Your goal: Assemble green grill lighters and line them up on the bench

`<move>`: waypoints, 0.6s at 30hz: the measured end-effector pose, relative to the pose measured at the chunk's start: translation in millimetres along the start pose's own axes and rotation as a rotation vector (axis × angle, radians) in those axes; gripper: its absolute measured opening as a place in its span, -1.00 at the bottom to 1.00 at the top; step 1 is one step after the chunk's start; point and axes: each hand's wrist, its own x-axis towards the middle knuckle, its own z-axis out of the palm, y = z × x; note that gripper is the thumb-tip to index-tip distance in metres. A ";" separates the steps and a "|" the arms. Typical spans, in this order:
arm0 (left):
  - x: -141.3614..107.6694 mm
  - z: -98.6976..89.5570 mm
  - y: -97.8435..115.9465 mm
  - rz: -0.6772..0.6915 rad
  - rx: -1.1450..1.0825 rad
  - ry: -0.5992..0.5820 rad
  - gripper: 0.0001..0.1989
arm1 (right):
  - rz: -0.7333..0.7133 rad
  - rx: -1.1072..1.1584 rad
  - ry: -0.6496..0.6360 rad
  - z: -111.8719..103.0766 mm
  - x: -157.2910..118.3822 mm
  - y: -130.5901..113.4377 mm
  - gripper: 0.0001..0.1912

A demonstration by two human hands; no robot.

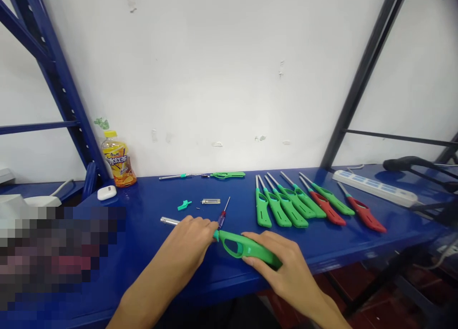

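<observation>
The green lighter lies just on the near side of the purple screwdriver, held over the blue tabletop. Its long axis runs crosswise with a slant: the metal tube points left and somewhat away from the person, its tip coming out left of the screwdriver, while the handle runs right and back toward the person. The trigger loop opens on the handle's near side.

The left hand is closed over the tube by the teal collar, with its knuckles up, near the screwdriver's handle. The right hand, to the right of the screwdriver, is partly closed, the handle caught between thumb and fingers.

The middle of the tube is covered by the left hand, and the butt of the handle disappears into the right palm. How the left fingertips sit underneath cannot be seen. Both forearms are cut off by the lower edge, and a coarse pixelated patch masks whatever lies far left of the screwdriver.

Left of the screwdriver are a teal piece, a slim metal part and a speck too small to identify. Beyond it lies an opened lighter, its inner pieces hard to make out. To its right, a row of lighters overlaps, hiding some handles.
</observation>
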 end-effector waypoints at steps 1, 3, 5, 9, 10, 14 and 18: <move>1.5 0.9 3.0 0.010 0.017 0.003 -0.68 | 0.010 0.002 0.000 0.3 0.2 -0.3 -0.63; 2.8 1.0 5.5 0.036 0.030 0.038 -0.64 | 0.031 0.014 -0.001 -0.1 0.4 -1.5 -0.61; 1.8 0.1 4.6 0.059 0.027 0.072 -0.61 | 0.055 0.027 0.001 -1.6 1.0 -3.4 -0.62; -1.0 0.5 0.9 0.015 0.083 0.046 -0.62 | 0.107 0.037 0.016 -5.3 2.0 -5.1 -0.66; -1.2 0.8 1.3 0.005 0.086 0.040 -0.66 | 0.103 0.032 0.017 -5.9 1.5 -3.9 -0.65; 0.4 -1.2 11.2 0.049 0.072 0.031 -0.84 | 0.052 -0.023 0.058 -6.8 -4.7 15.1 -0.65; 5.4 -3.1 23.4 0.113 0.143 0.009 -0.86 | 0.053 -0.032 -0.007 -5.6 -10.0 50.2 -0.58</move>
